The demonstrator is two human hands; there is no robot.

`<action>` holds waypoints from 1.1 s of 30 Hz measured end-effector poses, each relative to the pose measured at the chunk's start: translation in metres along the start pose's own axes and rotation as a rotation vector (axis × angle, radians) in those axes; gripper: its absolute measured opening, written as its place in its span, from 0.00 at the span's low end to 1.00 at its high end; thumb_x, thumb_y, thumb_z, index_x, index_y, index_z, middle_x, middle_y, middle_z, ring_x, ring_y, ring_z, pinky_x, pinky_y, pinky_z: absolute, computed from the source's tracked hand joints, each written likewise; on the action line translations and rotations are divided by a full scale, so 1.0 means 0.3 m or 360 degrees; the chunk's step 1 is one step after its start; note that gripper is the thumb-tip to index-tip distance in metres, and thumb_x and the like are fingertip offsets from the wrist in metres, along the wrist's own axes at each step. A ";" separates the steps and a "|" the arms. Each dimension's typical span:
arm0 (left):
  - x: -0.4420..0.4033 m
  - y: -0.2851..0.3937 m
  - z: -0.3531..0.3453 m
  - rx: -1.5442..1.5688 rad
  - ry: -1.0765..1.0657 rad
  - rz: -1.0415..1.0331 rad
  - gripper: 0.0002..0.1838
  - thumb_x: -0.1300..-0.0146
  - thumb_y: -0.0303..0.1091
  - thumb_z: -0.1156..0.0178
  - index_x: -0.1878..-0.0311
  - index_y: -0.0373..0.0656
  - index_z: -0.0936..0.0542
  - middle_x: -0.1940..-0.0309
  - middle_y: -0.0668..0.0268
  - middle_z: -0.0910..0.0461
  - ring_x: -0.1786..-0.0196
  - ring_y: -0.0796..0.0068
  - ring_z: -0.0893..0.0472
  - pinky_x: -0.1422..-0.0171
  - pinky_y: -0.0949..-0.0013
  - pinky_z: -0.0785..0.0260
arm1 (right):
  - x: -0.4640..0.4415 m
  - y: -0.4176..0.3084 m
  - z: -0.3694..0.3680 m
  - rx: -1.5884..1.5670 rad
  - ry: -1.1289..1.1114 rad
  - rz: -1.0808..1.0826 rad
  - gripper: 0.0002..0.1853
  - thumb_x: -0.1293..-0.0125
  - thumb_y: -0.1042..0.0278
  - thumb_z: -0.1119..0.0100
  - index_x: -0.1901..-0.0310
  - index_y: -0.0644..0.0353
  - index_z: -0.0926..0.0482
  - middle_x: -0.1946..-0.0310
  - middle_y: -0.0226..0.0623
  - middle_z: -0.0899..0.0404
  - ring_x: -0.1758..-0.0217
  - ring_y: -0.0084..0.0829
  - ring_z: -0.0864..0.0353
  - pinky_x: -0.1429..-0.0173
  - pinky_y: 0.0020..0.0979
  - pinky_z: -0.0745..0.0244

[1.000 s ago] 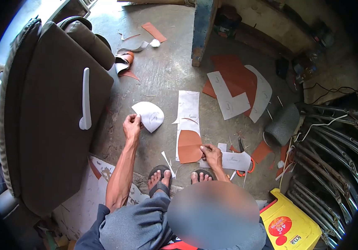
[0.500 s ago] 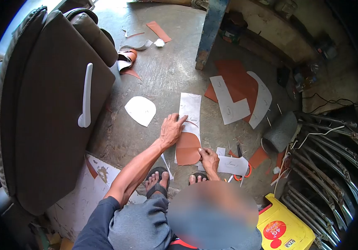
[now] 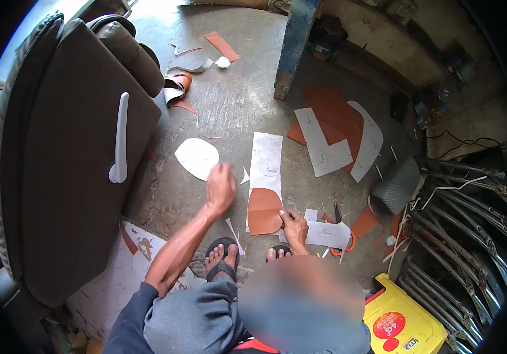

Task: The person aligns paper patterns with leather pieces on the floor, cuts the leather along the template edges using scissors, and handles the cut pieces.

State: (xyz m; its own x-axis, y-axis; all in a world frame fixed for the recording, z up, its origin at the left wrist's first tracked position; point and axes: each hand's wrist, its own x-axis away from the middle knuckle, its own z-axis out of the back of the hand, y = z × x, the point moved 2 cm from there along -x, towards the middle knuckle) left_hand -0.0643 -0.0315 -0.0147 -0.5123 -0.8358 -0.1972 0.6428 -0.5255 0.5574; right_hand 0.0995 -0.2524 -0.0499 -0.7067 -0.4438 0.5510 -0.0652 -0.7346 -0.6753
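My left hand [image 3: 221,187] is raised just beside the lower right edge of a white rounded piece [image 3: 196,158] on the floor; its fingers are bent and blurred, and whether they hold anything is unclear. My right hand [image 3: 293,226] pinches the right edge of a brown piece [image 3: 264,211]. That brown piece lies over the lower part of a long white strip [image 3: 266,158] with writing on it. Between my left hand and the strip is a small pointed white scrap [image 3: 245,176].
Orange-handled scissors [image 3: 342,243] lie by a white piece [image 3: 328,234] at right. Farther up are brown sheets [image 3: 336,118] and an L-shaped white piece [image 3: 323,147]. A dark cushioned seat [image 3: 82,147] stands left, metal frames [image 3: 460,236] and a yellow box [image 3: 407,312] right.
My left hand first let go of the white rounded piece and reached to the strip, then moved back left. A small white scrap now lies apart from the strip. My right hand stays at the brown piece.
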 end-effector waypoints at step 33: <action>0.337 0.076 -0.026 0.0338 -0.0342 -0.0170 0.22 0.38 0.30 0.35 0.39 0.43 0.21 0.41 0.53 0.27 0.38 0.51 0.29 0.32 0.53 0.34 | 0.012 -0.021 -0.028 -0.0010 0.0040 0.0001 0.18 0.36 0.56 0.30 0.53 0.62 0.12 0.75 0.28 0.18 0.73 0.19 0.25 0.66 0.26 0.29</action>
State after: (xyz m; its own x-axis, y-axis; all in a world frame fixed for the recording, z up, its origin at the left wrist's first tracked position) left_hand -0.0970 -0.1292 -0.0282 -0.6937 -0.7131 -0.1013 0.4571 -0.5446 0.7032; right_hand 0.0916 -0.2451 -0.0478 -0.7244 -0.4309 0.5381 -0.0693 -0.7311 -0.6787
